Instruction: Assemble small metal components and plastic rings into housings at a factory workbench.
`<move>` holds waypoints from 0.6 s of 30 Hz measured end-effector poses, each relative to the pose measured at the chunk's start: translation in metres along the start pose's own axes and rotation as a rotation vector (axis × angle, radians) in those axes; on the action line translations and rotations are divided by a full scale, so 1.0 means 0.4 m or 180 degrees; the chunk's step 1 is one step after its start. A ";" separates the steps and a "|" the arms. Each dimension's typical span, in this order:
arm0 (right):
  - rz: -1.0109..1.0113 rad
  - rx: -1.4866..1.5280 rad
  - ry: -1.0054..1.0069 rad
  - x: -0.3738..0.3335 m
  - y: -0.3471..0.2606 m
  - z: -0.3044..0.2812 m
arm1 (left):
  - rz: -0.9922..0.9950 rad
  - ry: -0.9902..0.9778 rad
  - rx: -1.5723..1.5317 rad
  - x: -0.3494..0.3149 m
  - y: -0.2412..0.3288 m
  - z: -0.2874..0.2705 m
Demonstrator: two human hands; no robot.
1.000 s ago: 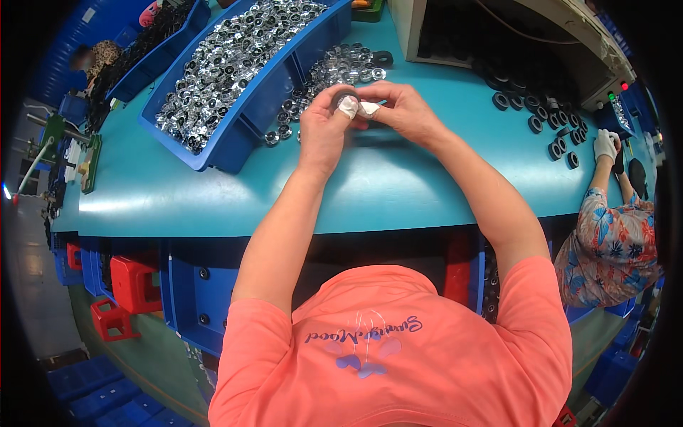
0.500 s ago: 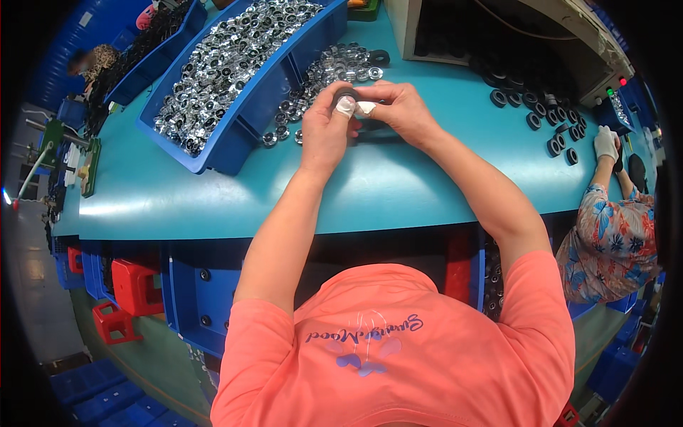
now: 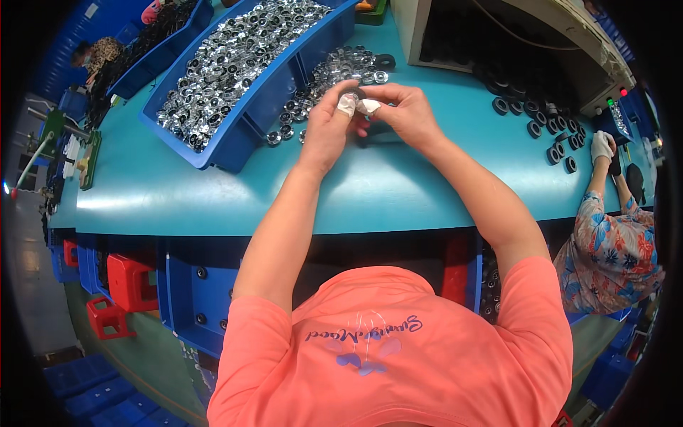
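Over the teal table, my two hands meet on a small black rubber-like ring [image 3: 351, 92]. My left hand [image 3: 330, 132] is closed around its left side, the thumb pressing from the near side. From the right, my right hand [image 3: 407, 117] pinches it between thumb and fingers. Both thumbs have white wraps on their tips. The fingers hide most of the ring, and I cannot make out what sits inside it. Just beyond my hands lies a loose pile of clear, shiny round pieces with dark centres [image 3: 341, 67], a black ring [image 3: 384, 62] beside it.
A blue bin [image 3: 249, 117] heaped with the same clear pieces stands at left. Several black rings [image 3: 553, 154] lie at right, before an open metal housing [image 3: 597, 78] with lit buttons. A co-worker's gloved hand [image 3: 602, 146] is at far right. Red stools [image 3: 131, 283] stand lower left.
My hands stay together on the black ring, with a slight shift of fingers and thumbs around it. The whole view has moved a little. The co-worker's arms have shifted slightly.
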State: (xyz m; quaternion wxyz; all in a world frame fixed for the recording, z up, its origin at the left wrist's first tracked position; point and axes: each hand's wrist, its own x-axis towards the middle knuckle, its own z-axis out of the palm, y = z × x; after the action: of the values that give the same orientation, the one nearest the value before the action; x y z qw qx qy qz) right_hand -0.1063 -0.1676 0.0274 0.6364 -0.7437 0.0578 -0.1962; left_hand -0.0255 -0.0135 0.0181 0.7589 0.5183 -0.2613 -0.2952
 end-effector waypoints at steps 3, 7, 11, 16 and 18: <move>0.0198 0.0247 -0.0124 0.003 0.004 -0.009 | 0.0136 -0.0016 0.0286 0.002 -0.003 -0.004; -0.0208 -0.0047 -0.0020 0.004 0.017 -0.003 | 0.0308 0.0394 0.0514 0.003 0.000 0.005; -0.0356 -0.0139 0.0243 -0.011 0.011 0.015 | 0.0373 0.0666 0.0754 -0.003 0.002 0.028; -0.0664 -0.0586 0.0588 -0.032 -0.020 0.035 | 0.0392 0.0720 0.0611 -0.001 0.005 0.037; -0.0678 -0.0714 0.0615 -0.033 -0.022 0.034 | 0.0342 0.0651 0.0460 -0.001 0.006 0.035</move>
State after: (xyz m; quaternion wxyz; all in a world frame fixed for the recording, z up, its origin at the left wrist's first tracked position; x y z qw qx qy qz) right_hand -0.1149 -0.1490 0.0317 0.5166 -0.7896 0.0612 -0.3254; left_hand -0.0352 -0.0213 0.0248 0.7570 0.5843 -0.2306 -0.1801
